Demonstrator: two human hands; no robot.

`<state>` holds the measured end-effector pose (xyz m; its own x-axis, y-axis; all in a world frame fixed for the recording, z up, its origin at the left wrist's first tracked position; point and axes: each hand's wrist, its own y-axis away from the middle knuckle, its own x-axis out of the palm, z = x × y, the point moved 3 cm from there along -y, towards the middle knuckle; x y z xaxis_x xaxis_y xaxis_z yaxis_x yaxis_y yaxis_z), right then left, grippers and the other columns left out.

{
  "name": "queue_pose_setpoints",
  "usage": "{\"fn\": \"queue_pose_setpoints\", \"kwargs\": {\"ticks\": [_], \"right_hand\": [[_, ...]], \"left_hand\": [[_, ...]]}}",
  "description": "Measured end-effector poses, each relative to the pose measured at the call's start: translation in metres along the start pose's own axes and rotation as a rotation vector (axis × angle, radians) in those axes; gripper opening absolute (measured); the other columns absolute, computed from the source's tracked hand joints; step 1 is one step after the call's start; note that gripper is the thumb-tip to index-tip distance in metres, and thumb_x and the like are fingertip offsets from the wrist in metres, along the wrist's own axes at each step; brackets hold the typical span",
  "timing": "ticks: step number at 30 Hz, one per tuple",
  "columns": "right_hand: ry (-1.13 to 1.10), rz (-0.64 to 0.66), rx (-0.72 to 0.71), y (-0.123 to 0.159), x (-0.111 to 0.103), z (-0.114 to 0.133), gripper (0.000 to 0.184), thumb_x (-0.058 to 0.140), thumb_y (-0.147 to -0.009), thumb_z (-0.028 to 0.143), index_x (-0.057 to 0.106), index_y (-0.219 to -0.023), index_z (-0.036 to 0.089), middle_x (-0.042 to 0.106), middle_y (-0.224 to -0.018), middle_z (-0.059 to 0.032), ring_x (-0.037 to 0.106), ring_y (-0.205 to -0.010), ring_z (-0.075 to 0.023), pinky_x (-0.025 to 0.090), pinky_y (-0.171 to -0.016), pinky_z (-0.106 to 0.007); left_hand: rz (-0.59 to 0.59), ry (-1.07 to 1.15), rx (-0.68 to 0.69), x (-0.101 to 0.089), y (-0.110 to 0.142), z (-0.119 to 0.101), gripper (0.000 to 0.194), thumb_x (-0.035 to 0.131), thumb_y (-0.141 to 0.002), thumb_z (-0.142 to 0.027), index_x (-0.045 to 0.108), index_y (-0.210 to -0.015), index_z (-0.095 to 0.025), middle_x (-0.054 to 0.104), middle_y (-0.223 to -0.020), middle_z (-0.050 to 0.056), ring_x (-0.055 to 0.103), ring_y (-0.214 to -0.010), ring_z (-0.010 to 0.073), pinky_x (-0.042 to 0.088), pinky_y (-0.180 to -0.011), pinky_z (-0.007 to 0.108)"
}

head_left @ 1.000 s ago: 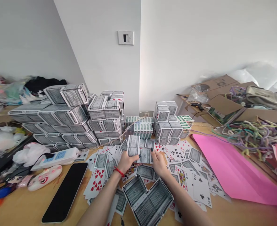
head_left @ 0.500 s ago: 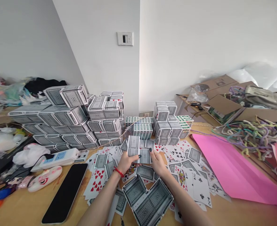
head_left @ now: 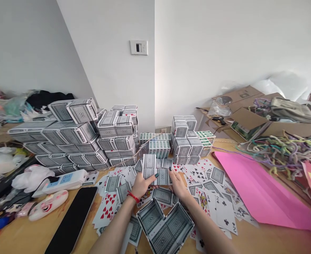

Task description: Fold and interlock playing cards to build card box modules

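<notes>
My left hand (head_left: pixel 141 184), with a red string at its wrist, is closed on the left side of some joined playing cards (head_left: pixel 149 165), backs up, in an L shape. The thumb lies across their lower part. My right hand (head_left: pixel 178 186) grips the right edge of the same piece. Just below, between my forearms, lies an open heart-shaped box (head_left: pixel 177 223) made of grey patterned cards. Loose playing cards (head_left: pixel 225 211), some face up and some face down, are spread around and under both hands.
Stacked card-covered boxes (head_left: pixel 65 135) rise at the back left, with a smaller stack (head_left: pixel 188 143) right of centre. Green-white card packs (head_left: pixel 159 149) stand between. A phone (head_left: pixel 72 220) and power strip (head_left: pixel 65 180) lie left; pink paper (head_left: pixel 261 194) and a yarn heap (head_left: pixel 279 151) lie right.
The view has shifted slightly. Both hands still hold the joined cards in nearly the same place, and the right fingers have moved a little along the edge.
</notes>
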<state>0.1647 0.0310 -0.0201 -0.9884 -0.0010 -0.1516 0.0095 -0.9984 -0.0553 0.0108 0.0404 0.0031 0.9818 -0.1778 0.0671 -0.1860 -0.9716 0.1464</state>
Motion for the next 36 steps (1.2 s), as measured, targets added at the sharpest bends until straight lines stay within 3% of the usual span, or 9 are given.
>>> {"fn": "queue_pose_setpoints", "kwargs": {"ticks": [3,6,9,12,17,23,27,32,36], "right_hand": [[0.015,-0.046,0.004,0.000,-0.002,-0.004,0.051,0.020,-0.086,0.059,0.043,-0.059,0.022,0.038,-0.031,0.0054,0.034,-0.026,-0.0119,0.027,-0.030,-0.024],[0.053,-0.147,-0.036,-0.001,-0.006,-0.004,0.047,0.024,-0.087,0.056,0.052,-0.073,0.020,0.055,-0.045,0.0003,0.047,-0.034,-0.0151,0.036,-0.035,-0.026],[0.112,-0.288,-0.114,-0.001,-0.012,-0.002,0.040,0.038,-0.084,0.052,0.058,-0.091,0.018,0.067,-0.079,-0.0084,0.062,-0.067,-0.0207,0.049,-0.061,-0.033],[0.170,-0.369,-0.184,0.001,-0.015,0.000,0.040,0.043,-0.082,0.047,0.063,-0.100,0.017,0.065,-0.102,-0.0123,0.060,-0.093,-0.0246,0.046,-0.083,-0.038],[0.219,-0.412,-0.202,0.003,-0.011,-0.001,0.041,0.043,-0.084,0.043,0.067,-0.103,0.016,0.069,-0.099,-0.0117,0.065,-0.084,-0.0239,0.050,-0.077,-0.037],[0.209,-0.290,-0.134,0.003,0.001,-0.003,0.049,0.051,-0.079,0.048,0.062,-0.112,0.015,0.068,-0.103,-0.0123,0.065,-0.088,-0.0276,0.051,-0.077,-0.037],[0.035,-0.176,-0.111,0.000,0.004,-0.003,0.047,0.050,-0.079,0.050,0.063,-0.110,0.016,0.067,-0.106,-0.0113,0.061,-0.096,-0.0292,0.049,-0.081,-0.039],[-0.209,-0.083,-0.060,-0.003,0.003,-0.004,0.042,0.054,-0.076,0.051,0.066,-0.097,0.017,0.070,-0.089,-0.0093,0.064,-0.079,-0.0253,0.051,-0.071,-0.035],[-0.211,-0.090,-0.040,-0.005,0.002,-0.009,0.039,0.054,-0.074,0.052,0.067,-0.084,0.017,0.068,-0.075,-0.0069,0.062,-0.067,-0.0215,0.050,-0.061,-0.031]], "left_hand": [[-0.076,-0.052,0.075,-0.002,0.000,-0.005,0.019,0.068,-0.064,-0.032,0.061,-0.061,-0.014,0.067,-0.060,0.004,0.063,-0.051,0.0190,0.051,-0.051,0.029],[-0.146,-0.103,0.156,-0.006,-0.001,-0.008,0.012,0.067,-0.064,-0.027,0.064,-0.064,-0.015,0.069,-0.067,0.005,0.065,-0.066,0.0212,0.051,-0.062,0.030],[-0.179,-0.149,0.216,-0.009,-0.002,-0.009,0.011,0.065,-0.065,-0.026,0.065,-0.060,-0.016,0.070,-0.066,0.005,0.066,-0.077,0.0239,0.051,-0.071,0.031],[-0.186,-0.184,0.258,-0.010,-0.002,-0.008,0.009,0.063,-0.067,-0.025,0.067,-0.066,-0.016,0.071,-0.072,0.006,0.066,-0.080,0.0242,0.050,-0.076,0.033],[-0.159,-0.226,0.302,-0.008,-0.001,-0.008,0.010,0.062,-0.068,-0.025,0.068,-0.069,-0.017,0.072,-0.077,0.006,0.065,-0.085,0.0252,0.050,-0.080,0.036],[-0.088,-0.273,0.340,-0.001,0.002,-0.011,0.020,0.061,-0.070,-0.026,0.070,-0.085,-0.017,0.072,-0.090,0.007,0.064,-0.089,0.0242,0.048,-0.085,0.037],[-0.065,-0.299,0.349,0.001,0.004,-0.011,0.021,0.059,-0.072,-0.026,0.070,-0.088,-0.017,0.071,-0.092,0.007,0.064,-0.089,0.0235,0.049,-0.084,0.037],[-0.073,-0.326,0.343,-0.001,0.004,-0.011,0.018,0.058,-0.073,-0.026,0.069,-0.085,-0.017,0.071,-0.085,0.007,0.065,-0.084,0.0227,0.051,-0.079,0.035],[-0.088,-0.314,0.320,-0.001,0.005,-0.013,0.014,0.059,-0.072,-0.027,0.068,-0.077,-0.017,0.071,-0.077,0.006,0.065,-0.083,0.0233,0.051,-0.079,0.036]]}}
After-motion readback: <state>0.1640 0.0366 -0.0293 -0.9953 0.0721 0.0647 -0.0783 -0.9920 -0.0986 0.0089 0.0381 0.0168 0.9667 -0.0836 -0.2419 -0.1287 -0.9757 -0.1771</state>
